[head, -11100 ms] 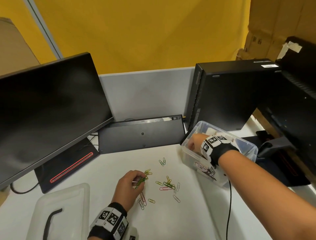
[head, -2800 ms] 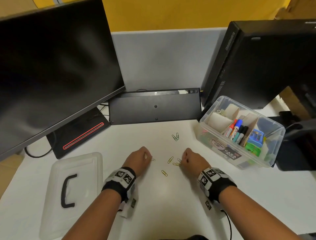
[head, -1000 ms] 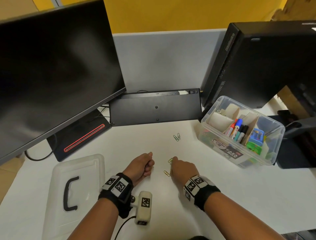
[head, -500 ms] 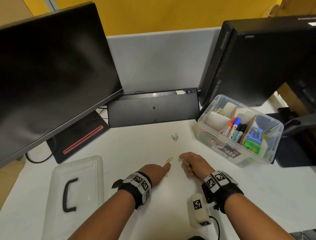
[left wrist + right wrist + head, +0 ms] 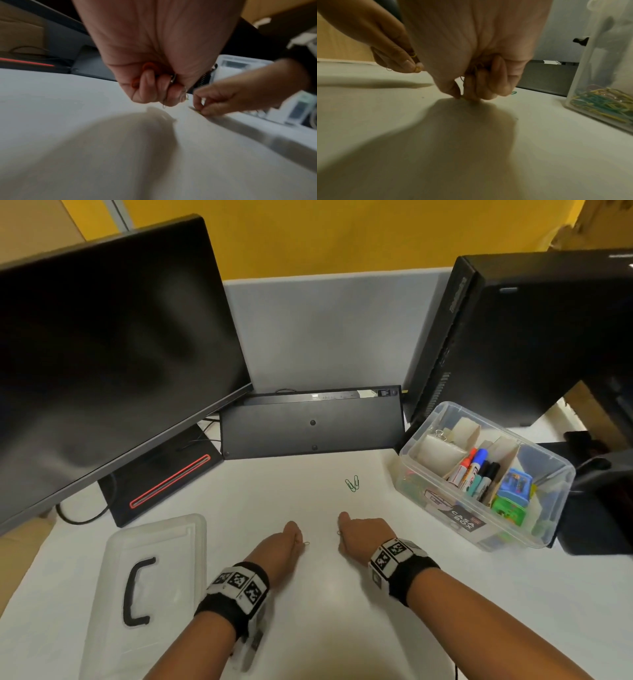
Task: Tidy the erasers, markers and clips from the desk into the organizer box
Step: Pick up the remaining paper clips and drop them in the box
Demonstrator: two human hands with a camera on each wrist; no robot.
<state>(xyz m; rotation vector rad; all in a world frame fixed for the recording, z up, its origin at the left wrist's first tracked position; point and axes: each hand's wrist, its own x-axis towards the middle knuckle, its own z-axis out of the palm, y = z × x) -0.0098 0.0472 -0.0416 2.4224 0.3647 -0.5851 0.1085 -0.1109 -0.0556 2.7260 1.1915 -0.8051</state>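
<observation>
My left hand is curled into a fist around several paper clips; an orange one and a thin wire loop poke out between its fingers. My right hand is curled too, with clips bunched in its palm, and its thumb and fingertips pinch a yellow clip down on the white desk. Two green and blue clips lie loose beyond both hands. The clear organizer box stands open at the right with markers, erasers and a pile of clips inside.
The box lid with its black handle lies at the near left. A monitor leans over the back left, an upturned keyboard stands at the back, and a black computer case rises behind the box.
Both hands have drawn a little left and towards me. The yellow clip by my left fingertip is off the desk. My right fingers have come down to pinch another.
</observation>
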